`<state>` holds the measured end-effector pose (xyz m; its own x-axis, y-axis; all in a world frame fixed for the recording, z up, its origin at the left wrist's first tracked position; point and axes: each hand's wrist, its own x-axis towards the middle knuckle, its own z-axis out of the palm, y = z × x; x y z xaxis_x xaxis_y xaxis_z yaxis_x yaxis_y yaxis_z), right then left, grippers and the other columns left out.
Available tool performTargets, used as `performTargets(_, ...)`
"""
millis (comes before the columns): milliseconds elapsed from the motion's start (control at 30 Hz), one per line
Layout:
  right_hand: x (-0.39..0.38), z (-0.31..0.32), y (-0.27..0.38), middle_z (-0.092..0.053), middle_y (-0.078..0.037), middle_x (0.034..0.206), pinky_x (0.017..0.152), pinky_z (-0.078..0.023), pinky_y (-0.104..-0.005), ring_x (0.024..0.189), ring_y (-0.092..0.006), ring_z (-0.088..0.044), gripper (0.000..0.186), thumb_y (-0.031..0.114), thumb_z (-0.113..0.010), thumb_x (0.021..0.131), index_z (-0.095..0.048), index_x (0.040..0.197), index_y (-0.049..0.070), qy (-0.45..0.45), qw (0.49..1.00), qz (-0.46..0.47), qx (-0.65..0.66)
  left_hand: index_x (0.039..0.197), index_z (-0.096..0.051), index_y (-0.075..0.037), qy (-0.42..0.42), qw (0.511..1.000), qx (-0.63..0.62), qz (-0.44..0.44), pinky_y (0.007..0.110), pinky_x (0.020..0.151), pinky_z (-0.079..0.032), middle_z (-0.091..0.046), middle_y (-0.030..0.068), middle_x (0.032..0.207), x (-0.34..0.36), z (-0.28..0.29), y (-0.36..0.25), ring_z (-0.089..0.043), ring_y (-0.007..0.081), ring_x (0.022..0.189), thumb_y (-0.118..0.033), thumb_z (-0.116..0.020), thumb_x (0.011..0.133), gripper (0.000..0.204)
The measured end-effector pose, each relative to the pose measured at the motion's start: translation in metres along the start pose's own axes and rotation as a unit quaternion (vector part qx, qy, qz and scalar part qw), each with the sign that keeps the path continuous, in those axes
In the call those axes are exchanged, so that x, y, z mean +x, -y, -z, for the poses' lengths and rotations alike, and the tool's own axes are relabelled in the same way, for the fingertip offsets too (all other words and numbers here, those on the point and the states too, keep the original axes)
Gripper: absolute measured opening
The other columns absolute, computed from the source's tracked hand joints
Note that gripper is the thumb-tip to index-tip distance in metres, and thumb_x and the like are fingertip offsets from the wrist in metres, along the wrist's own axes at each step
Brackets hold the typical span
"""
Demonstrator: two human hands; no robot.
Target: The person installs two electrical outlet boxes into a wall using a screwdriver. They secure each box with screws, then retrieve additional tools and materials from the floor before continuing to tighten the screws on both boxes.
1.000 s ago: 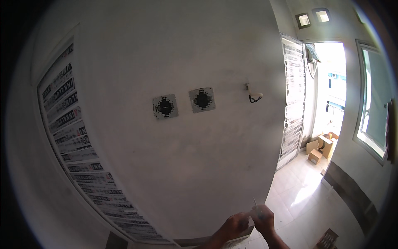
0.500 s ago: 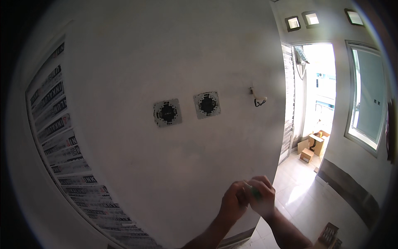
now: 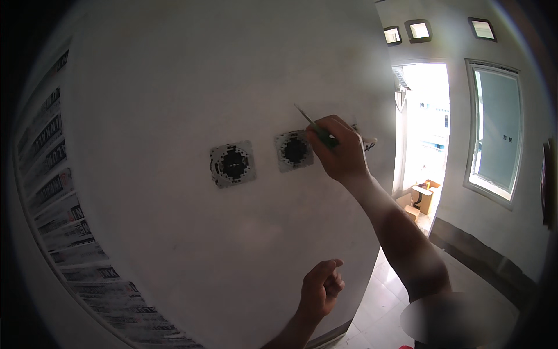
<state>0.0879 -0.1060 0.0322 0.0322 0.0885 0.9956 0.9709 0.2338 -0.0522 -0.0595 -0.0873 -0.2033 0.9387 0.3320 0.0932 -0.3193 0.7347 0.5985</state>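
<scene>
Two uncovered socket inserts set side by side in a white wall [image 3: 174, 87], near its middle height: left socket insert [image 3: 232, 164] and right socket insert [image 3: 293, 151], each a grey square frame with a dark round centre, close together but not touching. Right hand [image 3: 340, 152] raised against the wall just beside the right insert's right edge, closed around a screwdriver [image 3: 317, 128] with a green handle. Thin metal shaft pointing up and to the left, tip above the right insert's upper right corner; impossible to tell whether the tip touches the wall. Behind the right hand, a short stub of wire [image 3: 369, 141] sticking out of the wall toward its right edge. Left hand [image 3: 321, 288] lower down, near the wall's bottom right part, loosely curled with the thumb out, holding nothing, close to the wall surface; contact not clear. Along the wall's left edge, a strip of printed paper sheeting [image 3: 64, 232] curving down to the lower left corner. Past the wall's right edge, a bright open doorway [image 3: 424, 122], cardboard boxes [image 3: 421, 198] on the tiled floor [image 3: 389, 291] beside it, a large window [image 3: 494, 128], and three small square windows [image 3: 418, 29] high up.
</scene>
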Motion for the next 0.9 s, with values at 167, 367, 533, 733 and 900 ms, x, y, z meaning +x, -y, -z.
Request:
performTargets(167,0.001,-0.013,-0.005,-0.069,-0.012,0.096,0.075,-0.054,-0.0335,0.083,-0.0236,-0.070,0.012,0.010,-0.074,0.095,-0.070,0.102,0.001,0.010,0.999,0.011,-0.028,0.107,-0.069,-0.001,-0.018,1.000,-0.005,-0.001,0.031,0.061,-0.033,-0.032,-0.0043,0.065,0.000,0.023,-0.010,-0.033,0.0114,0.059,-0.020,-0.072,0.097,0.021)
performTargets(367,0.001,-0.017,0.000,-0.067,-0.014,0.102,0.077,-0.057,-0.0401,0.087,-0.0326,-0.071,0.016,0.002,-0.075,0.089,-0.068,0.104,0.001,0.013,0.997,0.028,-0.071,0.109,-0.069,0.001,-0.008,1.000,-0.005,0.013,0.031,0.060,-0.033,-0.032,-0.0044,0.066,0.005,0.041,-0.013,-0.033,0.0110,0.058,-0.020,-0.073,0.097,0.024)
performTargets(533,0.000,-0.022,0.002,-0.064,-0.013,0.102,0.076,-0.057,-0.0421,0.088,-0.0332,-0.070,0.021,-0.002,-0.075,0.084,-0.067,0.103,0.004,0.028,0.994,0.043,-0.096,0.105,-0.067,0.000,-0.023,1.000,0.008,0.012,0.032,0.059,-0.031,-0.032,-0.0039,0.066,0.004,0.044,-0.018,-0.031,0.0114,0.058,-0.019,-0.071,0.096,0.022)
performTargets(733,0.001,-0.019,0.004,-0.062,-0.012,0.102,0.076,-0.058,-0.0420,0.088,-0.0332,-0.069,0.023,-0.001,-0.076,0.083,-0.065,0.102,0.005,0.040,0.989,0.054,-0.131,0.106,-0.066,0.000,-0.016,0.999,0.014,0.025,0.032,0.059,-0.031,-0.033,-0.0037,0.066,0.004,0.052,-0.018,-0.032,0.0115,0.058,-0.020,-0.070,0.097,0.022)
performTargets(900,-0.001,-0.021,0.009,-0.065,-0.013,0.105,0.080,-0.057,-0.0386,0.092,-0.0308,-0.071,0.019,0.001,-0.075,0.087,-0.067,0.104,0.003,0.058,0.987,0.030,-0.148,0.106,-0.066,0.000,-0.023,0.999,0.009,0.033,0.032,0.059,-0.031,-0.033,-0.0036,0.065,0.004,0.060,-0.018,-0.032,0.0116,0.058,-0.018,-0.070,0.097,0.021)
